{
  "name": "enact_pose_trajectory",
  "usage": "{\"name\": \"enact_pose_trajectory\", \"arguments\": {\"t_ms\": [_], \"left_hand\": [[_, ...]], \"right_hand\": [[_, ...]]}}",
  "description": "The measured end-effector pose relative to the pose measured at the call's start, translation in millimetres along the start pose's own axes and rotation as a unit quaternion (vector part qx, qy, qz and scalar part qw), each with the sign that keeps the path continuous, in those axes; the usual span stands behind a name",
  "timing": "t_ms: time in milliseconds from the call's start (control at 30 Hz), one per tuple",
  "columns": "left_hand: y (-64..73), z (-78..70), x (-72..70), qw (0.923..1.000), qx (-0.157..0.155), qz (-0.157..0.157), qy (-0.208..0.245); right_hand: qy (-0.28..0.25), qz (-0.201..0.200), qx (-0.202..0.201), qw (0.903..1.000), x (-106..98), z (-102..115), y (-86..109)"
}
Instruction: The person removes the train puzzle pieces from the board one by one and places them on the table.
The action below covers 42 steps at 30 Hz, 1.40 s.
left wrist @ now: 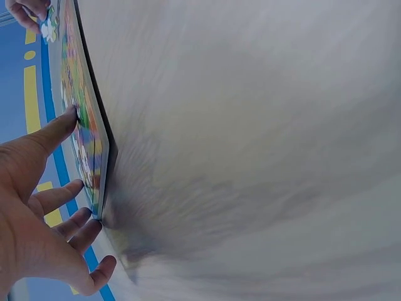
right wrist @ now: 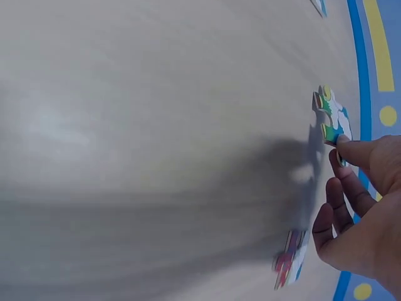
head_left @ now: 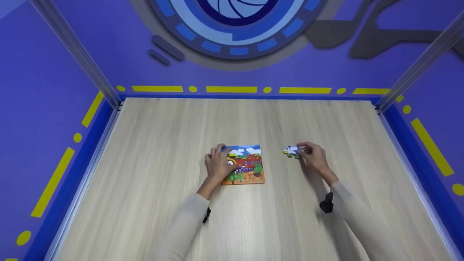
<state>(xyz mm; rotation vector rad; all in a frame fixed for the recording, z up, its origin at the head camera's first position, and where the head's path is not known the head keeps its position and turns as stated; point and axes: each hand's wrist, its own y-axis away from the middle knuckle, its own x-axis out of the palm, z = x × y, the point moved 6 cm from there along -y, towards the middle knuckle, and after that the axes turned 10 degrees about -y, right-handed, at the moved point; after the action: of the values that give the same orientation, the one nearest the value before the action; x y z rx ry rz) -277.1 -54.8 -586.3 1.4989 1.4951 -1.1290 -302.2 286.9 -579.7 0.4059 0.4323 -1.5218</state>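
A square jigsaw puzzle [head_left: 250, 165] with a cartoon picture of blue sky, clouds and a red shape lies flat on the table. My left hand [head_left: 218, 164] rests on its left side with fingers spread. In the left wrist view the thumb [left wrist: 62, 128] presses on the picture, and other fingertips touch near the board's edge. To the right of the board, my right hand [head_left: 314, 157] pinches a jigsaw piece [head_left: 291, 150] between thumb and fingertips. White cloud, blue and green show on this piece. The left hand hides part of the board.
Another jigsaw piece [right wrist: 291, 258], with red and purple on it, lies on the table beside the right hand. The wooden table [head_left: 163, 145] meets blue-purple walls with yellow dashes at the back and sides. Metal posts [head_left: 409, 69] stand at the back corners.
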Motion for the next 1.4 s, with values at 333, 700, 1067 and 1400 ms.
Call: {"name": "enact_pose_trajectory", "arguments": {"t_ms": [333, 700, 1067, 1400], "left_hand": [[0.7, -1.2, -1.9, 0.9999, -0.001, -0.002, 0.01], [1.3, -1.4, -1.9, 0.9999, 0.0, -0.001, 0.011], [0.6, -0.4, 0.5, 1.0, 0.003, 0.001, 0.007], [-0.8, 2.2, 3.6, 0.9998, -0.002, 0.017, 0.014]], "right_hand": [[0.051, -0.004, 0.004, 0.9987, -17, -13, 4.3], [0.08, -0.017, -0.01, 0.9966, -27, -17, 9.8], [0.086, -0.024, -0.018, 0.9959, -25, -16, 11.8], [0.062, -0.014, -0.024, 0.9977, -19, -3, 12.0]]}}
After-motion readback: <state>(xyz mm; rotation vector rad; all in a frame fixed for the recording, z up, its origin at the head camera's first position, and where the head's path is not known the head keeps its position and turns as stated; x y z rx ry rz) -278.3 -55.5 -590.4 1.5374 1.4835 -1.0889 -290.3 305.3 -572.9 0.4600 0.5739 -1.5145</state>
